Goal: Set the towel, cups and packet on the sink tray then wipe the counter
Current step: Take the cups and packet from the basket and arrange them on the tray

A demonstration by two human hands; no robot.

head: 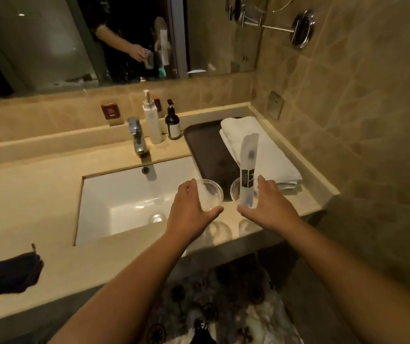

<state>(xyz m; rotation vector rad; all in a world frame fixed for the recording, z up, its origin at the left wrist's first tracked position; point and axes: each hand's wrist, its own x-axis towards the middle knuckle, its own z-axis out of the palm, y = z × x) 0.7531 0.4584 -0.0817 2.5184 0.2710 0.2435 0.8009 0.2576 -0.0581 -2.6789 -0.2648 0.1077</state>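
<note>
My left hand (192, 210) grips a clear plastic cup (211, 194) above the counter, just right of the sink. My right hand (268, 207) holds a second clear cup (236, 192) with a long white packet (248, 165) standing upright in it. Both cups hover near the front end of the dark tray (209, 150), which lies right of the basin. A folded white towel (271, 152) rests on the tray's right side.
White sink basin (124, 204) with chrome faucet (137, 135) behind it. A white spray bottle (152, 120) and a dark pump bottle (173, 125) stand behind the tray. A dark cloth (8, 276) lies at the counter's front left. Tiled wall on the right.
</note>
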